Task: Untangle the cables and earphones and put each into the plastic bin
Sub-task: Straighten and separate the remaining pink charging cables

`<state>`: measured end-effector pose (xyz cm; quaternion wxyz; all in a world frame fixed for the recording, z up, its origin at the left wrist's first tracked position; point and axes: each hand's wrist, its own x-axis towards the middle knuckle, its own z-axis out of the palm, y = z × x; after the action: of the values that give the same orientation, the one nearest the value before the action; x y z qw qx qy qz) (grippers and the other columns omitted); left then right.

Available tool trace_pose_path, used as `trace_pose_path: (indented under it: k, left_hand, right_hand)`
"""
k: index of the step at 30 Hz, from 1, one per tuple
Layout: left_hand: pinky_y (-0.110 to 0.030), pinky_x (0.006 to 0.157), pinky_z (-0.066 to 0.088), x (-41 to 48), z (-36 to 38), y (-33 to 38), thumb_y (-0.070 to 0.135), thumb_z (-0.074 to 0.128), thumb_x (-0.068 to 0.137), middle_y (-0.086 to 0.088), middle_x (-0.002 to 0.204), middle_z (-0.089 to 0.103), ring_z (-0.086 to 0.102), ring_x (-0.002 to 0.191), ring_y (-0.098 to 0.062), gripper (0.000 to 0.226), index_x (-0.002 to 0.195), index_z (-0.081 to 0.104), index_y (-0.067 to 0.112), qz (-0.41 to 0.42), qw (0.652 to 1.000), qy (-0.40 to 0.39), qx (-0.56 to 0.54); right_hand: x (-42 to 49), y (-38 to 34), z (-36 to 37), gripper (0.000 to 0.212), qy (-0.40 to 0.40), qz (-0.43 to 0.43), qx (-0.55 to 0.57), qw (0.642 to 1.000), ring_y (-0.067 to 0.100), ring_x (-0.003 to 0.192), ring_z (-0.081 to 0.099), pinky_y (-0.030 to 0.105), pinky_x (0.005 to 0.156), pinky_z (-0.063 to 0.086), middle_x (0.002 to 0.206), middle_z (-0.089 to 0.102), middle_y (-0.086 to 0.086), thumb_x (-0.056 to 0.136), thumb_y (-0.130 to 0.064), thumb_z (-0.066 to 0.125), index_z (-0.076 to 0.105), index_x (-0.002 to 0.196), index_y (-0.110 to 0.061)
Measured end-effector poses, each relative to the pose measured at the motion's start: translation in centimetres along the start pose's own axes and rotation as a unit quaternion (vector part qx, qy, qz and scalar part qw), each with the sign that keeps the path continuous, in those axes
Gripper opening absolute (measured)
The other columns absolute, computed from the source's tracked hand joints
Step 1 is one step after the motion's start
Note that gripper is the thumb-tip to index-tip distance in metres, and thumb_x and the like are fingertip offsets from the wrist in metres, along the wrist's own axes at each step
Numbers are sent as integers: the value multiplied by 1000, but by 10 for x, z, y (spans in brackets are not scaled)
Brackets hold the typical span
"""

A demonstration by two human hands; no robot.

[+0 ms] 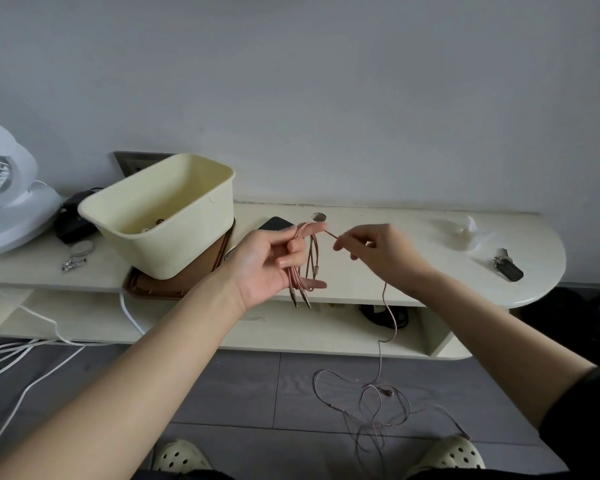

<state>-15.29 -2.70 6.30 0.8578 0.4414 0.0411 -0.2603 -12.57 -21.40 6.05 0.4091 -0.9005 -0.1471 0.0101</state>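
Observation:
A pink braided cable is wound in loops around the spread fingers of my left hand, with two plug ends hanging below it. My right hand pinches a strand of the same cable just right of the loops. From that hand the cable drops down to thin pink earphones lying in a tangle on the floor. The cream plastic bin stands tilted on a brown tray to the left of my hands, with a few small items inside.
A white fan stands at far left beside a black adapter and nail clippers. A dark phone lies behind my left hand. Keys sit at the shelf's right end. White cables trail across the floor at left.

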Motion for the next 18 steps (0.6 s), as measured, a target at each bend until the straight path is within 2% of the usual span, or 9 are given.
trace_pose_path:
  k: [3,6,8,10,12,14,15,16,18]
  left_hand:
    - [-63,90,45,-3,6,4,18,39,93,9,55,37,29,39,-4,34,118,59,4,17,999,0,-44]
    - [-67,86,43,-3,12,9,18,41,90,10,55,41,32,39,-4,38,123,55,7,58,994,-21,-88]
    - [-68,85,43,1,15,13,19,42,91,11,57,45,34,41,-4,35,122,56,10,93,994,13,-62]
    - [-66,88,42,3,15,14,21,40,98,11,59,49,38,43,-4,30,122,57,13,131,989,61,15]
    - [-58,90,40,5,11,13,22,37,101,11,61,56,51,51,-5,28,119,57,18,163,977,87,107]
    - [-49,88,37,6,6,11,22,37,101,7,68,67,65,76,-10,24,114,57,23,186,961,90,187]
    - [-44,88,36,6,4,11,22,38,101,4,75,70,65,92,-10,22,110,59,24,194,949,95,231]
    - [-37,90,36,6,2,10,22,41,100,4,83,72,62,103,-7,22,106,62,22,199,929,102,297]
    - [-23,95,36,6,-4,4,17,44,100,4,100,70,54,106,5,27,91,69,12,178,865,103,458]
  right_hand:
    - [-5,7,16,22,-30,16,16,999,-6,41,44,10,43,31,66,56,-6,96,-22,50,72,90,-17]
    - [-13,10,33,24,-67,18,31,997,0,39,41,12,43,29,61,54,-9,97,-22,49,69,84,-23]
    - [-20,10,44,25,-94,18,40,995,3,45,39,14,47,29,61,54,-9,98,-24,47,68,85,-26]
    - [-25,8,49,26,-106,12,52,993,10,53,39,17,49,30,61,54,-10,98,-24,44,69,90,-26]
    - [-28,3,48,26,-111,0,55,992,11,54,38,15,48,30,61,53,-10,98,-23,43,69,93,-25]
    - [-30,-1,45,25,-123,-13,45,991,6,48,35,14,47,30,61,54,-10,98,-23,44,69,95,-26]
    - [-31,-2,43,25,-132,-18,38,990,6,45,34,13,46,29,61,54,-10,98,-23,44,69,96,-26]
    - [-32,-4,41,25,-141,-20,33,989,6,44,33,13,46,29,61,54,-11,98,-23,45,69,96,-26]
    - [-34,-8,34,24,-151,-22,30,988,6,44,35,13,47,30,61,55,-11,97,-25,47,71,94,-26]
